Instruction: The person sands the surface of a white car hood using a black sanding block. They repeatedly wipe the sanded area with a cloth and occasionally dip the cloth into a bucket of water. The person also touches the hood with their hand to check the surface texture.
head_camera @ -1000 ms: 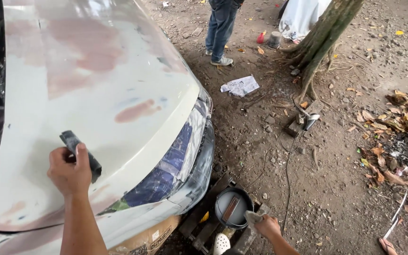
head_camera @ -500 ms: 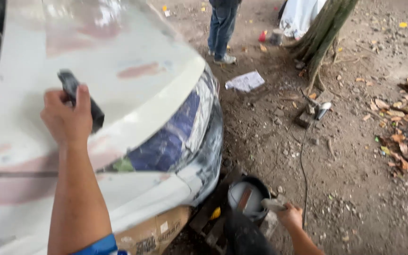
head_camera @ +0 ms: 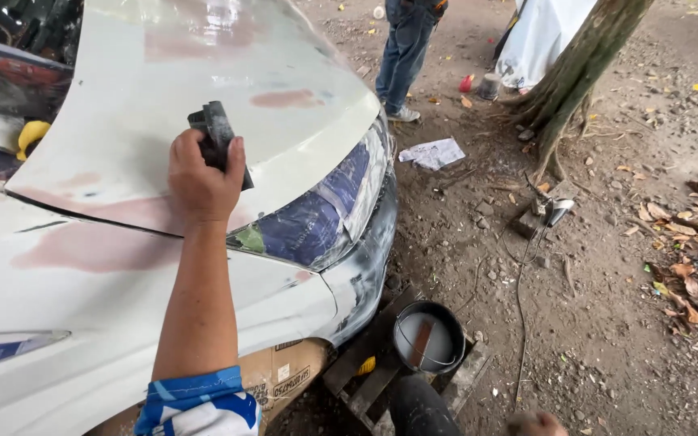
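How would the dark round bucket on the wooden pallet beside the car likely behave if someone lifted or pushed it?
The bucket looks wide and low, so it probably resists tipping. Its thin wire handle suggests it would swing when lifted. It seems to hold shallow liquid and a stick, which may slosh or shift if shoved across the uneven pallet.

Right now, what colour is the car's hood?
Mostly white hood with pinkish patches; head view shows it best.

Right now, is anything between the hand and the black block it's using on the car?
No. The left hand grips the dark sanding block directly, and the block rests against the white hood with nothing visible between them.
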